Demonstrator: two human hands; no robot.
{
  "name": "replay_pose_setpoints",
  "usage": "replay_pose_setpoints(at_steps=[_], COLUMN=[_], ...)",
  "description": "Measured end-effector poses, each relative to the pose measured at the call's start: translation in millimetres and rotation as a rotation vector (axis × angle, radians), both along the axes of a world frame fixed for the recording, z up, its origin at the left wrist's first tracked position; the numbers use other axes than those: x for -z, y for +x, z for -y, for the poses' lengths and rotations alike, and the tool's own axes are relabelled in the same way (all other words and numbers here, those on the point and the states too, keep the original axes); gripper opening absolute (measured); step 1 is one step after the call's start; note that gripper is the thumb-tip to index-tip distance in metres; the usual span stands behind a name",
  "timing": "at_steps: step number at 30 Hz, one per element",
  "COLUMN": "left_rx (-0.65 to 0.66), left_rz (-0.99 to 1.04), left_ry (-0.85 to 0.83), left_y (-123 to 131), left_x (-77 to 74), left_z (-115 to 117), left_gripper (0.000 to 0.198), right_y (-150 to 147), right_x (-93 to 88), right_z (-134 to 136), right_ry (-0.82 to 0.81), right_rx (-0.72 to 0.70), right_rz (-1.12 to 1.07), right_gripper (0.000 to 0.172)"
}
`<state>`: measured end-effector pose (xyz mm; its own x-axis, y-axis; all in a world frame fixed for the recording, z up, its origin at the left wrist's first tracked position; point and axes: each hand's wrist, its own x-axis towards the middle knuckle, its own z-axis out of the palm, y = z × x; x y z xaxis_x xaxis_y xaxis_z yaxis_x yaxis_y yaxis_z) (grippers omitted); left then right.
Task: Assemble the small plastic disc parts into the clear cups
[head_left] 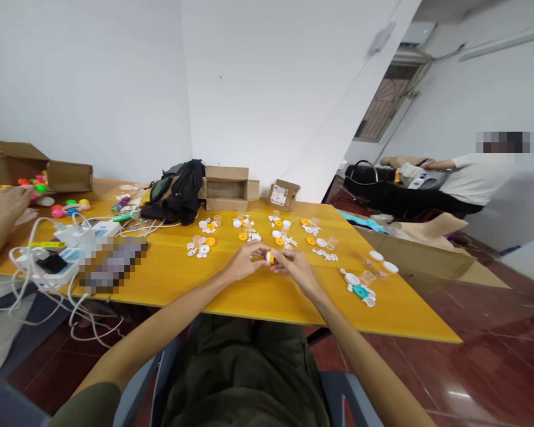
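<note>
In front of me, above the yellow table, my left hand and my right hand pinch a small white and orange round piece between their fingertips. It looks like a cap with an orange part against it; the fingers cover some of it. Beyond my hands lie several small groups of parts, each with a white disc, an orange ring, a clear cup and small white pieces. Nearer on the right, one group has a teal ring. Two capped containers with white lids stand beside it.
Open cardboard boxes and a black bag line the back. Power strips with tangled white cables lie on the left. Another person's hand is near colourful balls at far left. A person sits at far right.
</note>
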<state>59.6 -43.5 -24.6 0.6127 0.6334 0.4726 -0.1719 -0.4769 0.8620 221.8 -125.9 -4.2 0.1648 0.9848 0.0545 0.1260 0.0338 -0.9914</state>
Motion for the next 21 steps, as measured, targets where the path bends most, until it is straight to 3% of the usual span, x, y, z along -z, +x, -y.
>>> replay_pose_setpoints(at_steps=[5,11,16,21], left_rx=[-0.019,-0.001,0.033,0.138], left_rz=[-0.033,-0.050,-0.077,-0.105], left_ry=[0.130,0.099,0.015,-0.051], left_y=[-0.9,0.7,2.3,1.0], left_x=[-1.5,2.2,7.8,6.3], left_z=[3.0,1.4,1.0,1.5], left_gripper=[0.021,0.023,0.032,0.040], right_y=[1.2,-0.9,-0.2,4.8], right_x=[6.6,13.0,12.7,4.8], right_z=[-0.5,-9.2,-13.5,-14.1], right_ry=[-0.049,-0.059,-0.003,0.047], right_rx=[-0.014,0.022,0.038,0.051], right_rz=[-0.108,-0.111,0.054,0.404], right_gripper=[0.047,0.038,0.032,0.011])
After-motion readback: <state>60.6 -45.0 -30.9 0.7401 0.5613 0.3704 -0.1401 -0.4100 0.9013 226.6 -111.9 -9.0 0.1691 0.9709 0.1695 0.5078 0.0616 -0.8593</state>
